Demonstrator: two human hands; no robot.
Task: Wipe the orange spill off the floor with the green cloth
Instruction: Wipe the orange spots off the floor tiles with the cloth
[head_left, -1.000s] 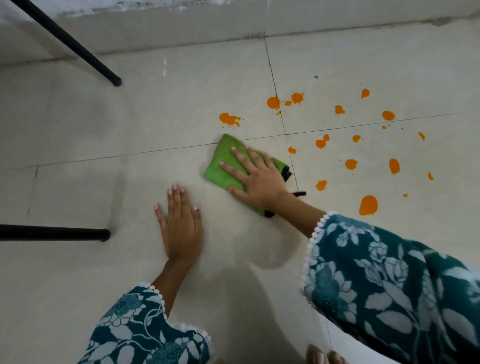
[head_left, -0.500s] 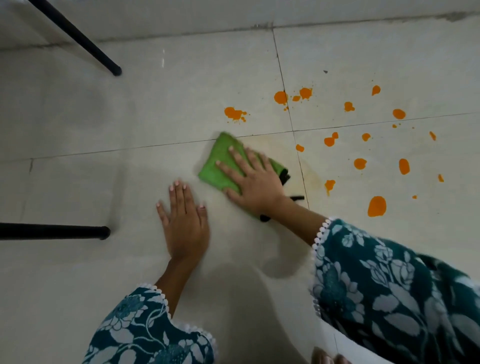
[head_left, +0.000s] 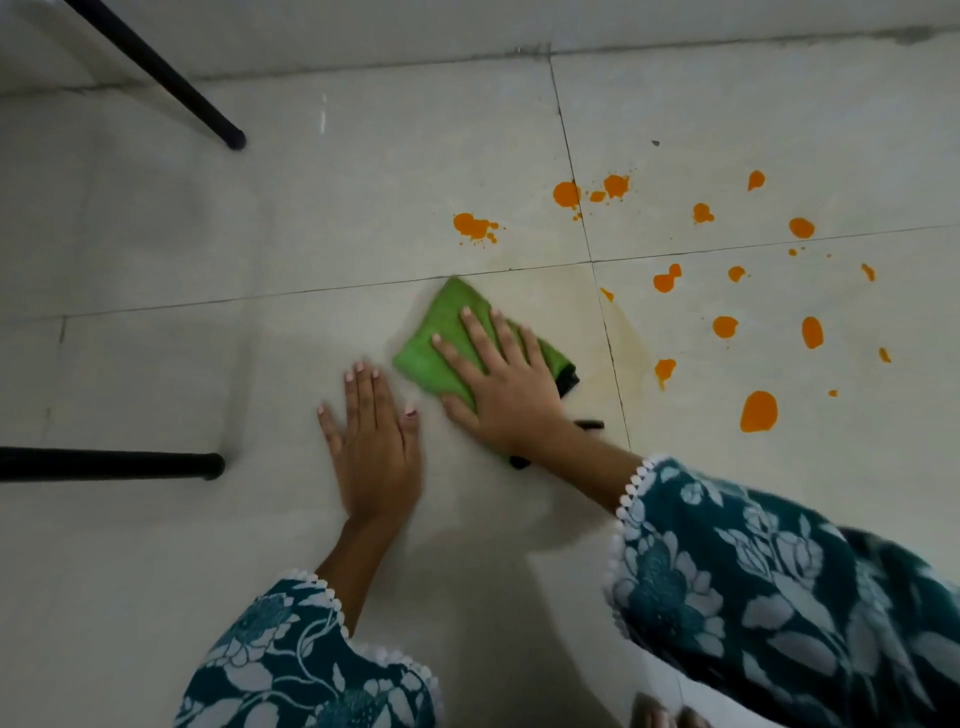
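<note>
A folded green cloth (head_left: 434, 345) with a dark edge lies on the pale tiled floor (head_left: 260, 234). My right hand (head_left: 506, 387) presses flat on it, fingers spread and pointing up-left. My left hand (head_left: 374, 441) rests palm down on the bare tile just left of the cloth, holding nothing. The orange spill is many separate drops to the right and above the cloth; the largest blob (head_left: 758, 411) is at the right, and others (head_left: 566, 194) sit on the tile joint. A faint yellowish smear (head_left: 626, 332) lies right of the cloth.
Two black furniture legs stand at the left, one slanting from the top (head_left: 171, 83) and one low and horizontal (head_left: 109, 463). The wall base (head_left: 363, 36) runs along the top. Toes (head_left: 665, 714) show at the bottom edge.
My right hand has slid the cloth slightly left, leaving a faint smear on the tile to its right. One drop beside the joint is streaked. My left hand stays planted.
</note>
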